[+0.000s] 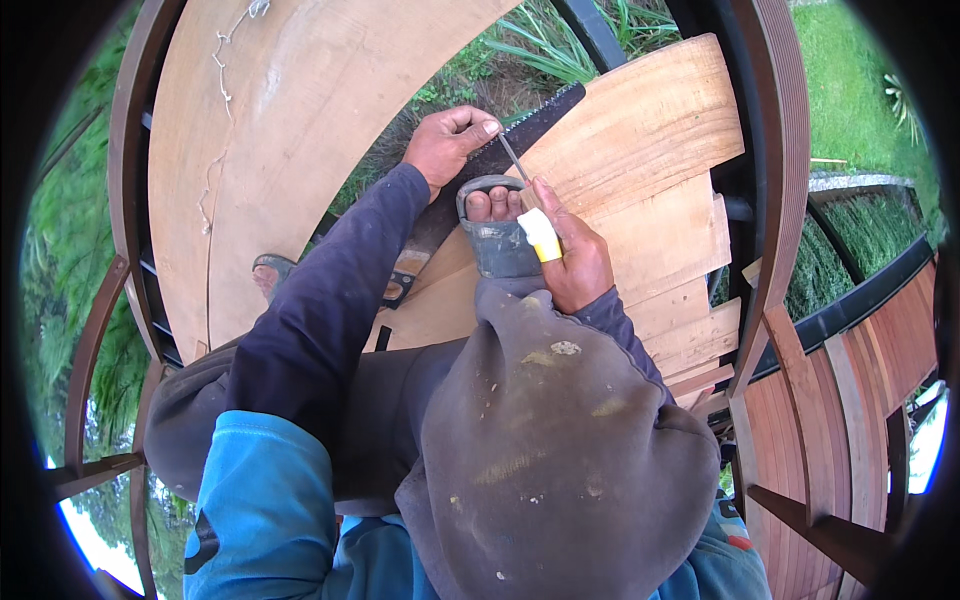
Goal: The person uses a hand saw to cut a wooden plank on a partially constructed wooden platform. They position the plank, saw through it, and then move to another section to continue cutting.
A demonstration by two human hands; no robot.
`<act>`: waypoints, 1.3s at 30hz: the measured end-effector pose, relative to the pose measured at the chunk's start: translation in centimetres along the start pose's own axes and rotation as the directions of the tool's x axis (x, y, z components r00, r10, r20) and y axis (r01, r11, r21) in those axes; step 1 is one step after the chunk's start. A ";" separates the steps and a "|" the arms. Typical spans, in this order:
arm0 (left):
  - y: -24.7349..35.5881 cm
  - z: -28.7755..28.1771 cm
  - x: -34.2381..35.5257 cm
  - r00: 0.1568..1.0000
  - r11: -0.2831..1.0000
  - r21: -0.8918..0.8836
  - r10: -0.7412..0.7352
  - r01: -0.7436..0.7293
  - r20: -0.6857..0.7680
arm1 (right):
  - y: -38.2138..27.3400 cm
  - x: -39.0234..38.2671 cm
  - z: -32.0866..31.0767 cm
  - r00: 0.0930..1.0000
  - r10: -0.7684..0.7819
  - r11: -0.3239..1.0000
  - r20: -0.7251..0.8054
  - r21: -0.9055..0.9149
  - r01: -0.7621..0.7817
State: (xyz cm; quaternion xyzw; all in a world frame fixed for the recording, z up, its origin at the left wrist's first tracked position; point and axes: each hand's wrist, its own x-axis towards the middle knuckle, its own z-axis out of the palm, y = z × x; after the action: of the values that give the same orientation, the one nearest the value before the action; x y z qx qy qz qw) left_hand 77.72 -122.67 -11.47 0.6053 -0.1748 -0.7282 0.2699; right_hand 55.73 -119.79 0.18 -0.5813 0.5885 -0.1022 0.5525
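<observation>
Handsaw (540,120) lies aslant over the pale boards (640,125), its dark blade running up and away from you, partly under your sandal (498,250), and its handle (400,278) toward you at the lower left. Your right hand (580,258) is wrapped around the grip end of a slim metal file (513,158), where a white-and-yellow piece (541,236) sits that you cannot identify from here. Your left hand (447,147) has thumb and fingers pinched together on the file's far tip, beside the toothed edge.

Judging by this, you are partway through filing the teeth: the saw is placed, your foot seems to steady it, and the file spans the blade. Which teeth are done and which are left, you cannot tell; they are too small to compare, and hand and foot cover part of the blade.
</observation>
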 end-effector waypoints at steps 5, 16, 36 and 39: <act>-0.3 0.0 0.2 1.000 1.000 0.025 0.005 -0.006 0.027 | 0.0 -0.4 -0.1 1.000 -0.010 1.000 -0.003 -0.021 0.010; 1.5 -0.7 0.9 0.982 0.981 0.033 -0.189 0.189 0.008 | 0.3 1.7 0.4 0.997 0.044 0.994 0.067 -0.104 -0.037; 0.9 -0.6 -0.3 0.994 0.994 -0.001 -0.107 0.107 0.028 | 0.6 -0.2 0.9 1.000 -0.008 1.000 0.022 0.003 0.008; -0.2 -0.6 0.7 0.998 0.999 -0.022 -0.026 0.027 0.050 | 1.1 -0.1 0.7 1.000 -0.029 1.000 0.001 -0.006 0.029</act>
State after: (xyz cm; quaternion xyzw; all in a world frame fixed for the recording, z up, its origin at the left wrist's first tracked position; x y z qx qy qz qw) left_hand 78.16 -122.88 -12.31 0.5860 -0.1650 -0.7486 0.2626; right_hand 55.62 -119.05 -0.83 -0.5916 0.5801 -0.1080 0.5494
